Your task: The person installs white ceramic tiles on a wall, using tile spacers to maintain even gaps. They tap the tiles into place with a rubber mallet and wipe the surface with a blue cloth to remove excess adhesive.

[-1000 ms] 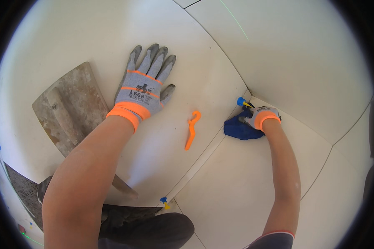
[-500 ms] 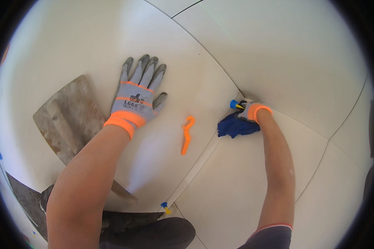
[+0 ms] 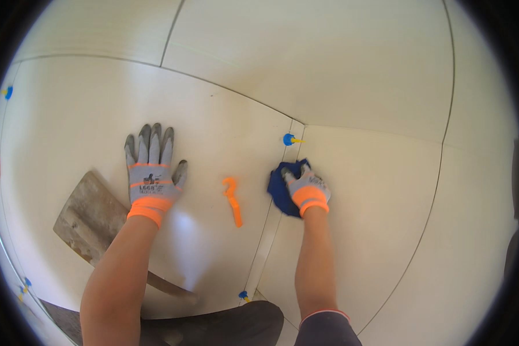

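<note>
My left hand [image 3: 151, 170], in a grey glove with an orange cuff, lies flat with fingers spread on a large white floor tile [image 3: 86, 109]. My right hand [image 3: 307, 189], gloved the same way, presses a dark blue cloth [image 3: 281, 187] down on the joint between two tiles. A blue and yellow tile leveling clip [image 3: 289, 139] stands in the joint just beyond the cloth. An orange hooked plastic tool [image 3: 232, 200] lies loose on the tile between my hands.
A worn flat trowel [image 3: 89, 216] lies on the tile beside my left forearm. More leveling clips sit at a joint near my knee [image 3: 244, 296] and at the far left [image 3: 7, 91]. White tiles with thin joints spread all around.
The view has shifted, so both hands sit lower in the frame. My right hand has drawn the blue cloth back along the joint, away from the blue clip. The left hand stays flat.
</note>
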The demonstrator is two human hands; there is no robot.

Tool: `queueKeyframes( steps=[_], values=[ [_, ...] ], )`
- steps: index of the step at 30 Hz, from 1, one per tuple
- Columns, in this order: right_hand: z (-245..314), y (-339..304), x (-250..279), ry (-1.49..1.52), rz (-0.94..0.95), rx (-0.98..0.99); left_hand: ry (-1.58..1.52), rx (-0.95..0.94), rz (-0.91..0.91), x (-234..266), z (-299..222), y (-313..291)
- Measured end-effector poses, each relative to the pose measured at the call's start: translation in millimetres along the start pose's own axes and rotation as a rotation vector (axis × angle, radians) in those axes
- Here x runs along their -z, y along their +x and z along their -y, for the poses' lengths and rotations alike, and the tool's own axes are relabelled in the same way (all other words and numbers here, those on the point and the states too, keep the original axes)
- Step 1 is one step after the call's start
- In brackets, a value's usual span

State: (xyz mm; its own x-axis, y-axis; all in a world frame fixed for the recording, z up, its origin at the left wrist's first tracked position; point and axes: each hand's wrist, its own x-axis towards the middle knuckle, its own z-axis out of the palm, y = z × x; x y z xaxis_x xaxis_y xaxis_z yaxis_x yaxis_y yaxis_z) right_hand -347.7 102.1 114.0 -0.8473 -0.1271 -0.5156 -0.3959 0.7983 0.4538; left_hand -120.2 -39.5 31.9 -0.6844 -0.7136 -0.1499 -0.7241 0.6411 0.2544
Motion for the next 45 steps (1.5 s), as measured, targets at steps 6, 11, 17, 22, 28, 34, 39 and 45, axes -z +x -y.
queueKeyframes(
  steps=[6, 11, 17, 22, 28, 34, 39, 45],
  values=[
    [13.4, -14.1, -22.5, -0.007, -0.301, -0.042, 0.041, -0.020, -0.050, -4.1, 0.9, -1.2],
    [20.3, 4.4, -40.5, 0.379, -0.630, 0.152, 0.085, -0.030, -0.077, -6.0, 1.8, -3.1],
    [30.3, -57.3, -96.3, 0.362, -0.327, 0.094, 0.116, -0.034, -0.078, -6.5, 0.0, -2.0],
    [74.3, -26.8, -66.5, 0.525, -0.384, -0.035, 0.129, -0.035, -0.089, -8.8, 1.2, -3.2],
    [146.8, -22.4, -26.2, 0.835, -0.099, 0.541, 0.082, -0.045, -0.082, -10.4, 0.4, -2.5],
    [132.5, -22.0, 10.8, 0.947, -0.234, 0.309, 0.089, -0.012, 0.003, -3.7, -0.3, -1.4],
    [197.9, -30.7, 3.2, 0.397, -0.526, 0.323, 0.149, 0.001, 0.049, -2.2, 0.9, -0.1],
    [201.9, -34.0, 9.7, 1.246, -0.001, 0.781, 0.127, -0.058, 0.048, -3.2, 0.0, 2.1]
  ],
)
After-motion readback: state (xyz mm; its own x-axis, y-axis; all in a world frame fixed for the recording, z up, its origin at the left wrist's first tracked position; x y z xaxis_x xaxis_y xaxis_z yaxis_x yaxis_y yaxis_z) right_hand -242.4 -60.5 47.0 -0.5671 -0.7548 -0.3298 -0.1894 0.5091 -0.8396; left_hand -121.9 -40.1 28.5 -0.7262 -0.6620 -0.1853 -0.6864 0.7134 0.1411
